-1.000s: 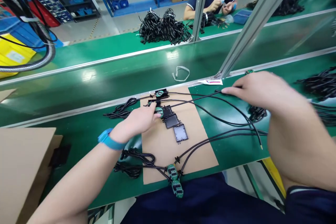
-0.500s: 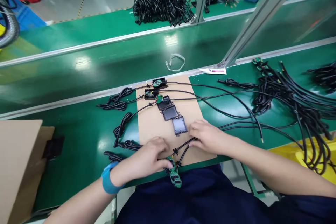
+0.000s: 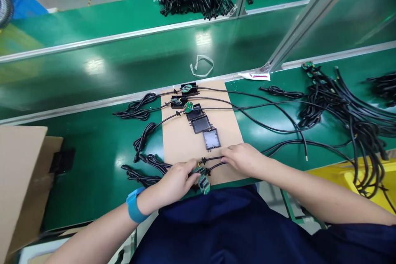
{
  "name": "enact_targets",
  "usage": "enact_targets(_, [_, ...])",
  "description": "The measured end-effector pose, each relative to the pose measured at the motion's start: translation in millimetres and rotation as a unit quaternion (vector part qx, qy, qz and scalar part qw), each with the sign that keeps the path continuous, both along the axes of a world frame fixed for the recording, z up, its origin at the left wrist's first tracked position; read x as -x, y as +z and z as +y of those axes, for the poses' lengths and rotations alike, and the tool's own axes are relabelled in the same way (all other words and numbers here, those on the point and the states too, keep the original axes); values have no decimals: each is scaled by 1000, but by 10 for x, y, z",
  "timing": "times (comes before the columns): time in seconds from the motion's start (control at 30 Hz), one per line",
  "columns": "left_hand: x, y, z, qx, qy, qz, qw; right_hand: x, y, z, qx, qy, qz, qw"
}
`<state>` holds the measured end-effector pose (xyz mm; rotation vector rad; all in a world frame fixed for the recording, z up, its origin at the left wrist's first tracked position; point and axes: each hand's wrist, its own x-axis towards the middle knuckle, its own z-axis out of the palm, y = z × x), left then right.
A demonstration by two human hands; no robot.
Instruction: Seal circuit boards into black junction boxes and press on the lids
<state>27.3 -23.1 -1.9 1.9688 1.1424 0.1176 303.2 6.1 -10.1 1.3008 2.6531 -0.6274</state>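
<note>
My left hand (image 3: pixel 179 178), with a blue wristband (image 3: pixel 135 205), has its thumb and fingers closed on a green circuit board (image 3: pixel 200 170) near the table's front edge. A second circuit board (image 3: pixel 204 184) hangs just below it. Black cables (image 3: pixel 213 158) run from these boards to the right, and my right hand (image 3: pixel 243 159) pinches them. Beyond my hands, an open black plastic case (image 3: pixel 211 139) lies on the cardboard sheet (image 3: pixel 176 140). Farther back are more black cases (image 3: pixel 201 124), some with circuit boards (image 3: pixel 188 88) and cables at them.
Coiled black cables (image 3: pixel 144 138) lie left of the cardboard. A large cable bundle (image 3: pixel 315 107) covers the right side, above a yellow bin (image 3: pixel 337 171). A cardboard box (image 3: pixel 23 181) stands at left. A metal post (image 3: pixel 309 16) rises behind, near a white tube (image 3: pixel 255 76).
My left hand has lifted the circuit board slightly and its fingers have closed on it. The cables now run flatter toward my right hand. The camera view has tilted down a little.
</note>
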Motion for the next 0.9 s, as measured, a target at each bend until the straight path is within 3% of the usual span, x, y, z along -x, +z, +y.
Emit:
enact_targets(0.13, [101, 354, 141, 6, 51, -36, 998, -82, 211, -25, -97, 22, 14, 995])
enact_targets(0.2, [99, 502, 300, 12, 87, -55, 995, -142, 376, 53, -135, -13, 30, 990])
enact_targets(0.27, [34, 553, 530, 16, 127, -80, 989, -192, 529, 197, -157, -63, 38, 985])
enact_targets(0.4, [-198, 377, 1062, -5, 186, -69, 980, -212, 714, 564, -186, -110, -1, 976])
enact_targets(0.53, [-344, 80, 1371, 16, 222, -69, 973, -203, 687, 866, -178, -106, -45, 977])
enact_targets(0.63, [-370, -57, 1431, 37, 270, -23, 962, -226, 522, 1051, -134, -106, -51, 984])
enact_targets(0.7, [-383, -77, 1425, 18, 270, 42, 962, -242, 384, 1145, -101, -100, -52, 989])
enact_targets(0.8, [-408, -23, 1352, -86, 233, 130, 960, -243, 242, 1164, -100, -83, -54, 990])
enact_targets(0.9, [-379, 82, 1153, -222, 193, 177, 939, -224, 239, 965, -163, -82, -36, 982])
